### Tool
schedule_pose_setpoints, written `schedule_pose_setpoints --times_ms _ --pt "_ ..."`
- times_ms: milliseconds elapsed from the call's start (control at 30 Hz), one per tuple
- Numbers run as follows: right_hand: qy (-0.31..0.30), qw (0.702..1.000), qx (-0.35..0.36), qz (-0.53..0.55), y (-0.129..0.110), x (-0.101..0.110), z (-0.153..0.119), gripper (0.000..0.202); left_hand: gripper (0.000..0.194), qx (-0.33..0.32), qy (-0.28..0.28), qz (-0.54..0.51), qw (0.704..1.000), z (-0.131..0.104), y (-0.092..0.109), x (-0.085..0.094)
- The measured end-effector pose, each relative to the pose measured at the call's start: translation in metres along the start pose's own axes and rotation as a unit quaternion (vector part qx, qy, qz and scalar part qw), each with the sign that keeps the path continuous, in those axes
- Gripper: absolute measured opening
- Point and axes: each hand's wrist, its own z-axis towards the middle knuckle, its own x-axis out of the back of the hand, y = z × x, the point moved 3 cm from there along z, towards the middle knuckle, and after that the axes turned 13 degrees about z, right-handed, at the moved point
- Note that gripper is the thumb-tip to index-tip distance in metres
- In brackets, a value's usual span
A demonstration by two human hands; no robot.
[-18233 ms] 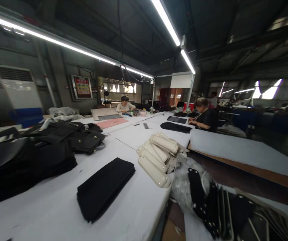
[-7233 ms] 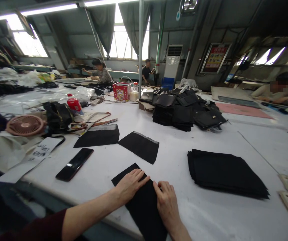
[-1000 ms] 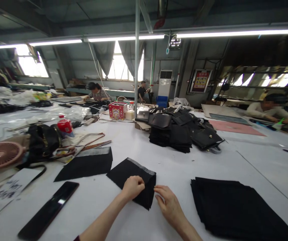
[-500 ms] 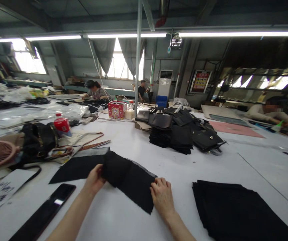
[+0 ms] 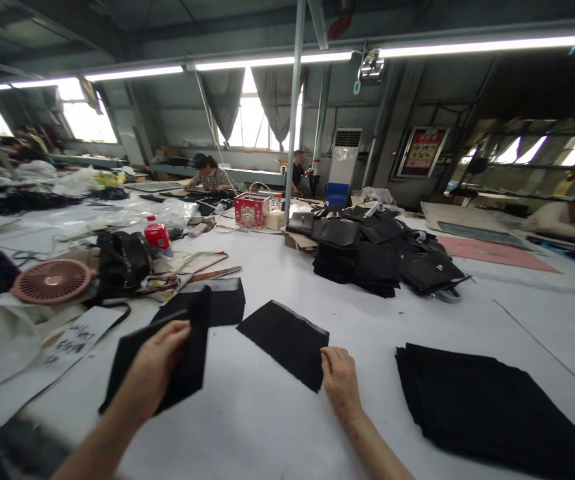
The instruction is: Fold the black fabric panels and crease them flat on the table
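Observation:
My left hand [image 5: 160,357] is closed around a black fabric piece [image 5: 195,347], raised and tilted above the left part of the white table. My right hand [image 5: 340,380] pinches the right edge of another black fabric piece [image 5: 285,340], which lies on the table and has a greyish strip along its far edge. Behind the left hand lies a further black piece [image 5: 227,303] with a grey band, partly hidden by the raised one. To the right of my right hand rests a stack of black fabric pieces [image 5: 487,400].
Black bags and panels [image 5: 367,247] are heaped at mid-table beside a metal pole [image 5: 295,120]. At left are a pink fan [image 5: 52,280], a black bag [image 5: 122,260], a red bottle [image 5: 157,235] and a card with handwriting [image 5: 75,340]. Co-workers sit farther off.
My left hand has moved left and toward me with one black piece, parting it from the piece under my right hand. The view has swung left; the phone no longer shows.

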Motion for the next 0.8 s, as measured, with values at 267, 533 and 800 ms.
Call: schedule_pose_setpoints --times_ms 267,533,800 --pt "-0.185 0.928 -0.271 0.177 -0.007 0.015 -0.069 0.066 0.008 -0.320 -0.370 0.175 0.855 -0.165 -0.078 -0.162" --pt "-0.239 0.923 -0.279 0.117 -0.019 0.028 -0.086 0.042 0.042 -0.405 -0.357 0.434 0.721 -0.149 -0.088 -0.115" --pt "-0.203 0.966 -0.160 -0.018 -0.040 -0.005 -0.074 0.022 0.044 -0.520 -0.369 0.434 0.637 -0.121 -0.096 -0.127"
